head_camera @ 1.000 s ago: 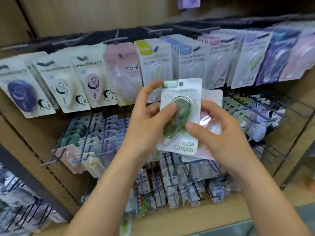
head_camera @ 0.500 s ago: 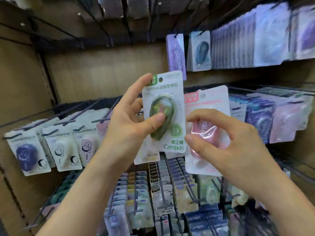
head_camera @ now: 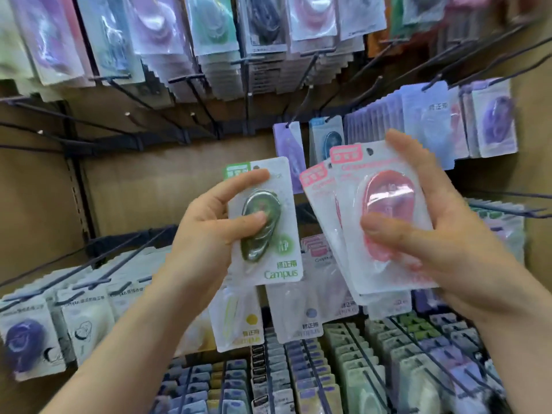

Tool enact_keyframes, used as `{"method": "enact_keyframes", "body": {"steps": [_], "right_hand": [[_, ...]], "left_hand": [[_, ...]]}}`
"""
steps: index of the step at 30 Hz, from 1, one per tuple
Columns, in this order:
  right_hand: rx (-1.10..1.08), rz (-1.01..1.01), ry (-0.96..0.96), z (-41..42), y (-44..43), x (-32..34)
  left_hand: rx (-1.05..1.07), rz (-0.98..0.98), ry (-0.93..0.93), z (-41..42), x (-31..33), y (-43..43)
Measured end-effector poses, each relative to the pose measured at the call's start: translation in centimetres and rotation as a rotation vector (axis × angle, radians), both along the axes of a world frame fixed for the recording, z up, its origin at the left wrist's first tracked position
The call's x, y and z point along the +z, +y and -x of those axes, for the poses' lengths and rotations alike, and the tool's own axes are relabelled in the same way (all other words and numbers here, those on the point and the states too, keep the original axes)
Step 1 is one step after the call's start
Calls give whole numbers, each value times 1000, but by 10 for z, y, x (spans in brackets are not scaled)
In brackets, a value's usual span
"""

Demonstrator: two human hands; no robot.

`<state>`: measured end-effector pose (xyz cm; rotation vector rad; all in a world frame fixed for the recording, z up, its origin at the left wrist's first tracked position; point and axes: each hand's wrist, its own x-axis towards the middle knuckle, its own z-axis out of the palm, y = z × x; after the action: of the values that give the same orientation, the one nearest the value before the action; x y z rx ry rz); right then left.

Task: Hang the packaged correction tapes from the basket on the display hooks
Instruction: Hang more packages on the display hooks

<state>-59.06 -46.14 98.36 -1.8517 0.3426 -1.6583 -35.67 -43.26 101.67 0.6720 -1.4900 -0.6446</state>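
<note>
Green pkg [head_camera: 282, 252] pinched in raised L hand [head_camera: 206, 234], pink pkgs [head_camera: 388, 192] in R hand [head_camera: 442, 249]

You are standing at a stationery shop's display wall. At twelve o'clock, blister-packed correction tapes [head_camera: 209, 25] are hanging from black wire display hooks [head_camera: 194, 94], with many identical packs stacking up behind one another on each peg. At two o'clock, purple packs [head_camera: 494, 121] are crowding another row. At six o'clock, more carded stock [head_camera: 298, 380] is filling lower pegs, sorted by colour. A brown backing panel [head_camera: 155, 186] with a slotted upright [head_camera: 80, 186] is carrying the hook rails.
</note>
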Motion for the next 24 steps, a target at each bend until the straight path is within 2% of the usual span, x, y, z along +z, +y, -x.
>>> {"method": "enact_keyframes", "body": {"steps": [5, 11, 14, 21, 24], "right_hand": [[-124, 122, 38, -12, -20, 27], [-69, 166, 72, -26, -40, 48], [-18, 162, 75, -32, -48, 56], [80, 105, 78, -34, -65, 62], [107, 75, 91, -32, -70, 63]], "left_hand": [[162, 142, -76, 5, 35, -13], [321, 223, -77, 11, 67, -34], [364, 200, -59, 11, 76, -46], [432, 131, -229, 10, 78, -51], [487, 148, -238, 9, 76, -46]]}}
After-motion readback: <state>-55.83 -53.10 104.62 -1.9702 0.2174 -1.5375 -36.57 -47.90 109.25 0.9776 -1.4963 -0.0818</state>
